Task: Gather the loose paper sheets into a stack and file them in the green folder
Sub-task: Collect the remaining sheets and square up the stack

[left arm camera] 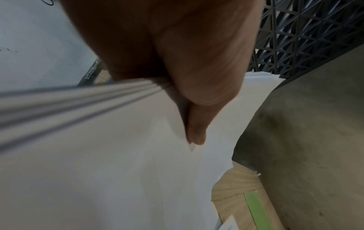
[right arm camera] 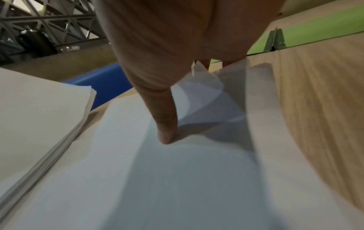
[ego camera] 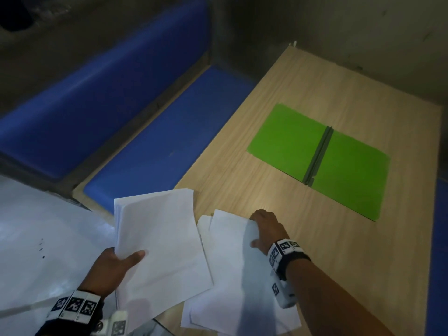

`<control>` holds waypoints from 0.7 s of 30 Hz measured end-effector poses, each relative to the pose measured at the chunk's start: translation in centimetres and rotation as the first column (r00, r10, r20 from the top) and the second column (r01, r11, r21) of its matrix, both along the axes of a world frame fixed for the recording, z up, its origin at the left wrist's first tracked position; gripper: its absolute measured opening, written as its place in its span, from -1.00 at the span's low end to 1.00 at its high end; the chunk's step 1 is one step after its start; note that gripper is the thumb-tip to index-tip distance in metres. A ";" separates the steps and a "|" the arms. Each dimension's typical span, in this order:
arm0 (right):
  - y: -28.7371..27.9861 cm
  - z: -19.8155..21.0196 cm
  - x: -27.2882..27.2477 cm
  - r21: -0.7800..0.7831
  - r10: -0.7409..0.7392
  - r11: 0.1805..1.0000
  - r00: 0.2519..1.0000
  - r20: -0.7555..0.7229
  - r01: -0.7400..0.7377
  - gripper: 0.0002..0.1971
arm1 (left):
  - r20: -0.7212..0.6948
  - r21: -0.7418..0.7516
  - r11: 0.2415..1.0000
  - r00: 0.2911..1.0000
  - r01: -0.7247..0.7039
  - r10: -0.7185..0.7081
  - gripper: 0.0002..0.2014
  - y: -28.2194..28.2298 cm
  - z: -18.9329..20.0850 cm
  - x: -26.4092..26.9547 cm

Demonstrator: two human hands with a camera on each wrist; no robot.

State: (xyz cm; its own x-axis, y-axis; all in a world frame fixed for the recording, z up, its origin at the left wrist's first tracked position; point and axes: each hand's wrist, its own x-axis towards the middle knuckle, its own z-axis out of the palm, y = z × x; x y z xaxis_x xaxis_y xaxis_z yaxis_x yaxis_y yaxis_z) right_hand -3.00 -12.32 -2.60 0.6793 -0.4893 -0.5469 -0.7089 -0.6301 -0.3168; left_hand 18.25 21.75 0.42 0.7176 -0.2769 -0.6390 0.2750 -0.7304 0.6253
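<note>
1. Setting: dim room, grey concrete wall behind; a blue padded bench (ego camera: 135, 132) runs along the left, and a light wood-grain table (ego camera: 254, 151) fills the centre and right.
2. Far left, near edge: the left hand (ego camera: 114, 270) holds a gathered stack of sheets (ego camera: 157, 238) by its near corner, thumb (ego camera: 135, 257) on top and the other fingers hidden beneath. Stack is tilted and lifted off the table; the wrist view shows several layered edges pinched together.
3. Centre right: the loose sheets (ego camera: 232, 282) lie fanned and overlapping on the table, just beside the held stack. Count not readable.
4. The right hand (ego camera: 266, 230) grips the far right edge of these sheets; fingertips curl under the top ones, thumb (right arm camera: 165, 124) pressed down on the paper. The top sheet buckles under that grip.
5. Far right: the green folder (ego camera: 322, 161) lies spread flat on the table, dark spine clip in the middle, nothing on it, well apart from both hands.
6. Progress, judged: gathering partly done, one bundle collected and one fan outstanding. Left to do: merge, square the edges, place in the folder, close it.
</note>
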 end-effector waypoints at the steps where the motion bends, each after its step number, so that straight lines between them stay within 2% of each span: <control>1: 0.4 -0.3 0.0 -0.006 0.002 1.000 1.000 -0.008 -0.002 -0.35 | -0.001 0.007 1.000 1.000 0.001 -0.001 -0.72 0.1 -0.1 0.0; 3: 0.9 -0.7 0.2 -0.019 0.010 1.000 0.999 -0.038 -0.011 -0.36 | -0.006 0.013 1.000 1.000 0.001 0.000 -0.71 0.2 -0.1 -0.1; 7: 1.3 -1.1 0.7 -0.078 -0.018 0.997 0.993 -0.120 0.009 -0.55 | -0.010 0.015 1.000 1.000 0.009 -0.009 -0.56 -0.1 0.3 0.0; 9: 1.1 -1.0 0.5 -0.090 -0.021 0.996 0.995 -0.097 0.012 -0.64 | 0.001 0.012 1.000 1.000 0.016 -0.016 -0.53 0.1 0.7 0.5; 12: 0.2 -0.7 -1.0 0.077 -0.069 0.995 0.998 -0.001 0.068 -0.75 | 0.030 0.001 1.000 1.000 -0.006 0.006 -0.62 0.5 2.0 2.0; 14: -0.5 0.2 -2.7 0.192 -0.078 0.978 0.997 0.004 0.076 -0.69 | 0.065 0.013 0.999 0.997 -0.038 0.037 -0.68 1.0 2.8 3.5; 16: -1.3 1.4 -4.6 0.229 -0.074 0.971 0.997 0.014 0.069 -0.68 | 0.111 0.005 0.997 0.991 -0.078 0.077 -0.66 1.5 2.9 5.0; 18: -2.0 3.0 -6.8 0.218 -0.016 0.976 0.996 0.084 -0.003 -0.72 | 0.145 -0.021 0.994 0.984 -0.104 0.106 -0.55 1.7 2.4 6.4; 20: -2.4 5.2 -8.5 0.168 0.071 0.981 0.986 0.148 -0.096 -0.57 | 0.145 -0.028 0.994 0.984 -0.102 0.105 -0.49 0.6 2.2 6.8; 21: -2.5 6.7 -9.0 0.150 0.088 0.982 0.982 0.165 -0.113 -0.56 | 0.129 -0.057 0.994 0.987 -0.093 0.099 -0.52 -0.4 2.1 6.6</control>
State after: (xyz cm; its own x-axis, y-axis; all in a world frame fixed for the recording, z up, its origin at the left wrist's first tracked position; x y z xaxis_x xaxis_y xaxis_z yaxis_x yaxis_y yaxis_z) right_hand -12.00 -14.84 4.05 0.8041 -0.3303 -0.4943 -0.5781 -0.6287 -0.5202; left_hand 24.86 21.31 2.54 0.8191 -0.2320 -0.5245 0.2556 -0.6711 0.6960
